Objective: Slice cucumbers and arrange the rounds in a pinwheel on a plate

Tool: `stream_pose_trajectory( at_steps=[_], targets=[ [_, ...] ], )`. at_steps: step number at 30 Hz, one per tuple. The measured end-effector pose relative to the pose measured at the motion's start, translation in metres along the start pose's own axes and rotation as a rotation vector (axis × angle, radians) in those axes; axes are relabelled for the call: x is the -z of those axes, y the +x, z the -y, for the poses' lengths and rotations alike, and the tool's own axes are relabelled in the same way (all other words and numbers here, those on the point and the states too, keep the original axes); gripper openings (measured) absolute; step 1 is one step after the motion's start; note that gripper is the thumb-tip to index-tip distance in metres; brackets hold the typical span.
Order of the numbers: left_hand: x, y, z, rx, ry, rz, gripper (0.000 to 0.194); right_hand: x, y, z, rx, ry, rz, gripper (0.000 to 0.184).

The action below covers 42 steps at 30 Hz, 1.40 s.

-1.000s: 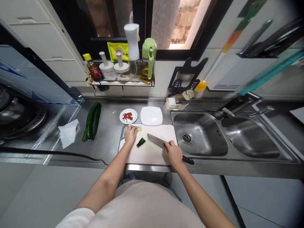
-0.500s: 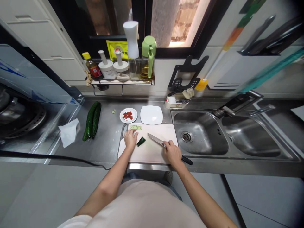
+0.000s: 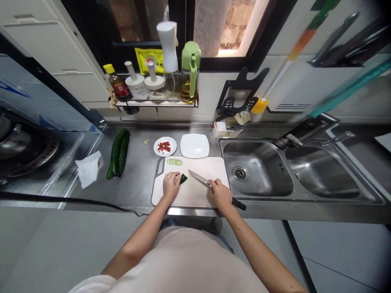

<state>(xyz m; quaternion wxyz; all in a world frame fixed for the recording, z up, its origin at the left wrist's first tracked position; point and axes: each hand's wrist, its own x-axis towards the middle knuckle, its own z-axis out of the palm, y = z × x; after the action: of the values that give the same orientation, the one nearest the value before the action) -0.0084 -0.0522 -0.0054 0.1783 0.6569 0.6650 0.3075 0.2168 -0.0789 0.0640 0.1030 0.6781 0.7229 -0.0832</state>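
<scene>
A short cucumber piece (image 3: 183, 178) lies on the white cutting board (image 3: 201, 199), and the fingers of my left hand (image 3: 171, 185) are closed around its left end. My right hand (image 3: 221, 195) grips a kitchen knife (image 3: 198, 177) by its black handle, with the blade pointing up and left over the board, apart from the cucumber piece. Several thin cucumber slices (image 3: 174, 162) overlap in a row near the board's upper left corner. Above the board stand a small plate (image 3: 156, 147) of chopped red bits (image 3: 164, 147) and a white square plate (image 3: 194, 145) with nothing on it.
Two whole cucumbers (image 3: 118, 154) and a crumpled white tissue (image 3: 88, 169) lie on the steel counter to the left. A double sink (image 3: 259, 171) borders the board on the right. Bottles and seasoning jars (image 3: 154, 87) stand on a rack at the back.
My left hand has moved right and down from beside the slices and closed on the cucumber piece. My right hand keeps the knife almost where it was.
</scene>
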Motion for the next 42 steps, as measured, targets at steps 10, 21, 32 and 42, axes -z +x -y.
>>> stream_pose_trajectory(
  at_steps=[10,21,32,42],
  targets=[
    [-0.007,-0.008,0.004,-0.101,-0.083,-0.015,0.020,0.005,0.001,0.005,-0.004,0.038,0.087,0.034],
    [-0.011,-0.009,0.004,-0.233,-0.163,-0.021,0.021,0.014,0.000,0.019,0.052,0.174,0.164,0.031],
    [-0.014,-0.008,0.005,-0.277,-0.171,-0.038,0.021,0.026,-0.003,0.034,0.121,0.238,0.231,0.027],
    [-0.016,-0.008,0.004,-0.287,-0.134,-0.045,0.022,0.025,-0.005,0.045,0.122,0.201,0.252,0.029]
  ],
)
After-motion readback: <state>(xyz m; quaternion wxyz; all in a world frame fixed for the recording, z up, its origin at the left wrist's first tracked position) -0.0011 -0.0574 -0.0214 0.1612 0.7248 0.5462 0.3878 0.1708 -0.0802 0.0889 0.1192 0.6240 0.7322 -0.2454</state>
